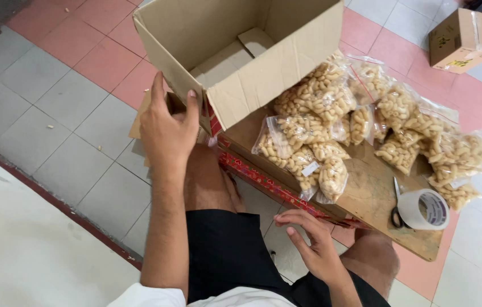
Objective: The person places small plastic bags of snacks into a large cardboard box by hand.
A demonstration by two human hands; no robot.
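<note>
Here left hand grips open cardboard box; right hand hovers free.

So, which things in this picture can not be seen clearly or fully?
All in the head view:
- Inside of the open cardboard box: its near wall hides most of the bottom.
- Scissors: the tape roll covers one handle.
- Left hand: fingertips are hidden behind the box flap.
- Second box: cut off by the top and right edges.
- Labels on the snack bags: too small to make out.
</note>
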